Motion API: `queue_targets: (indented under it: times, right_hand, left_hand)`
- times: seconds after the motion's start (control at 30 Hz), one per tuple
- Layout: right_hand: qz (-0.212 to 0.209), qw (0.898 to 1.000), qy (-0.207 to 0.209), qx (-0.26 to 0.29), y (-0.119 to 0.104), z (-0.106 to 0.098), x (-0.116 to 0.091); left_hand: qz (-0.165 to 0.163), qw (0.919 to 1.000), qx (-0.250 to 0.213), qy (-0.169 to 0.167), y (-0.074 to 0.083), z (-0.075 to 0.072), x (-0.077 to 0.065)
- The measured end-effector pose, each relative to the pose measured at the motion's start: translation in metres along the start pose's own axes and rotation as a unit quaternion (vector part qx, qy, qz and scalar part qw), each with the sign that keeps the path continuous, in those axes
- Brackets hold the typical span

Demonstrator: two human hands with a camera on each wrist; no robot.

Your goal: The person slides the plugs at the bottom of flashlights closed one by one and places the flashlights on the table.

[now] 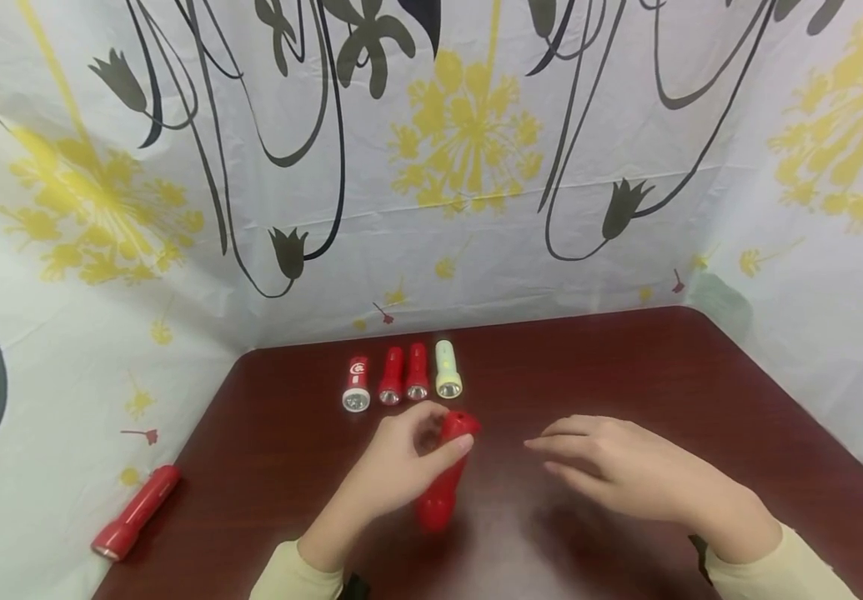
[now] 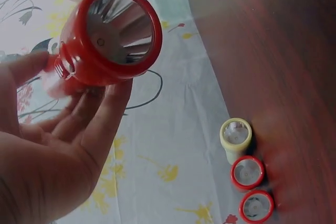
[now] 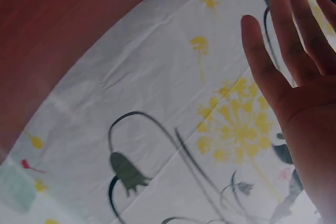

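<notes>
My left hand (image 1: 401,462) grips a red flashlight (image 1: 446,483) above the table, thumb on one side and fingers round the other. In the left wrist view the wide lens end of this red flashlight (image 2: 123,32) faces the camera, its silvery reflector showing. To the right, my right hand (image 1: 619,467) hovers over the table with its fingers extended, apart from the flashlight. The right wrist view shows that right hand (image 3: 304,77) with spread fingers and nothing in it.
At the back stand a red-and-white flashlight (image 1: 357,383), two small red flashlights (image 1: 392,375) and a pale yellow flashlight (image 1: 446,367) in a row. Another red flashlight (image 1: 134,515) lies at the left edge of the dark table (image 1: 589,367). A patterned curtain (image 1: 476,250) surrounds the table.
</notes>
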State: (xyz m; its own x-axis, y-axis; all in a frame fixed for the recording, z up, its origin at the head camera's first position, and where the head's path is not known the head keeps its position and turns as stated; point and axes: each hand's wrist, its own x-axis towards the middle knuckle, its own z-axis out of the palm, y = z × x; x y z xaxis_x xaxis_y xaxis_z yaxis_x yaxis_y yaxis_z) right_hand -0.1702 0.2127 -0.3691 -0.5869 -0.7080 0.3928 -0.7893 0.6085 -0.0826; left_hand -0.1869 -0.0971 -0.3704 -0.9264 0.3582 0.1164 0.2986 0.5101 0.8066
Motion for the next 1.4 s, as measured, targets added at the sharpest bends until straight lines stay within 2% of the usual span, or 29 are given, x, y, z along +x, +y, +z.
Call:
queue_targets:
  times: [0.2, 0.3, 0.47, 0.6, 0.73, 0.83, 1.0, 1.1, 1.13, 1.17, 1.2, 1.27, 1.37, 1.4]
  right_hand:
    - [0.090, 0.996, -0.027, 0.005, -0.001, -0.002, -0.015]
    - [0.115, 0.992, -0.039, 0.020, -0.004, 0.000, -0.019]
    - [0.130, 0.990, -0.038, 0.044, -0.006, 0.005, -0.023]
    - [0.142, 0.987, -0.036, 0.064, -0.006, 0.009, -0.026]
    - [0.153, 0.985, -0.041, 0.076, -0.006, 0.012, -0.028]
    - [0.153, 0.984, -0.042, 0.076, -0.005, 0.013, -0.029]
    - [0.151, 0.985, -0.041, 0.078, -0.003, 0.013, -0.031]
    - [0.154, 0.983, -0.042, 0.086, -0.003, 0.012, -0.032]
    - [0.155, 0.983, -0.042, 0.089, -0.003, 0.012, -0.033]
    - [0.159, 0.982, -0.043, 0.092, -0.003, 0.013, -0.034]
    - [0.163, 0.981, -0.044, 0.096, -0.003, 0.013, -0.035]
    - [0.170, 0.979, -0.049, 0.102, -0.004, 0.014, -0.038]
    - [0.176, 0.977, -0.057, 0.105, -0.003, 0.015, -0.039]
    - [0.176, 0.977, -0.060, 0.106, -0.002, 0.015, -0.039]
  left_hand:
    - [-0.046, 0.9969, 0.027, 0.057, 0.000, 0.006, 0.031]
    - [-0.060, 0.9935, 0.049, 0.084, 0.000, 0.010, 0.052]
    - [-0.069, 0.9853, 0.101, 0.119, -0.001, 0.014, 0.096]
    - [-0.082, 0.9797, 0.122, 0.136, -0.002, 0.012, 0.135]
    - [-0.104, 0.9759, 0.143, 0.128, -0.007, 0.013, 0.171]
    - [-0.110, 0.9729, 0.168, 0.114, -0.014, 0.019, 0.192]
    - [-0.110, 0.9646, 0.218, 0.099, -0.024, 0.030, 0.217]
    - [-0.109, 0.9626, 0.234, 0.080, -0.031, 0.036, 0.232]
    - [-0.109, 0.9628, 0.236, 0.073, -0.035, 0.038, 0.237]
    - [-0.096, 0.9642, 0.237, 0.071, -0.052, 0.043, 0.249]
    - [-0.096, 0.9636, 0.243, 0.059, -0.058, 0.046, 0.256]
    - [-0.092, 0.9612, 0.257, 0.042, -0.072, 0.053, 0.269]
    - [-0.085, 0.9564, 0.277, 0.037, -0.097, 0.065, 0.285]
    - [-0.104, 0.9537, 0.281, 0.023, -0.087, 0.063, 0.282]
